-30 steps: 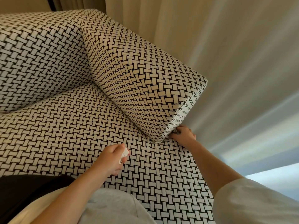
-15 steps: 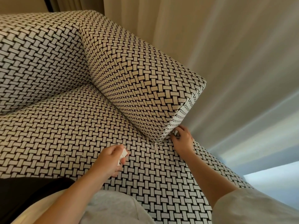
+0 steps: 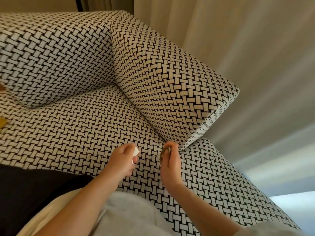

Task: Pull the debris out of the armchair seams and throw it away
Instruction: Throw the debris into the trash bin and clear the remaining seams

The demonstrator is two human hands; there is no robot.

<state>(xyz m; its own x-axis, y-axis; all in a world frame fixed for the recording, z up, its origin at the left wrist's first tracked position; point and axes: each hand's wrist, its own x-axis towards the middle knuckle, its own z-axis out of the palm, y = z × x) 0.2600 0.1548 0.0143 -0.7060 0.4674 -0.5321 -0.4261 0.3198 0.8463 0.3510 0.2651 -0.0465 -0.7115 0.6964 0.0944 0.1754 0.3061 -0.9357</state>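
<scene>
Lifted from the seam (image 3: 153,133), right hand (image 3: 170,160) pinches brown debris (image 3: 164,152); left hand (image 3: 121,161) grips scrap (image 3: 135,153)

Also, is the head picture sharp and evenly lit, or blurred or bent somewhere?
Head view: wide-angle lens bends the armchair edges; backrest at frame-left is smeared; warm light on the armrest, cooler blue at lower right; the debris in the right hand is too soft to identify.

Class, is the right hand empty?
No, the right hand grips brownish debris between its curled fingers.
</scene>
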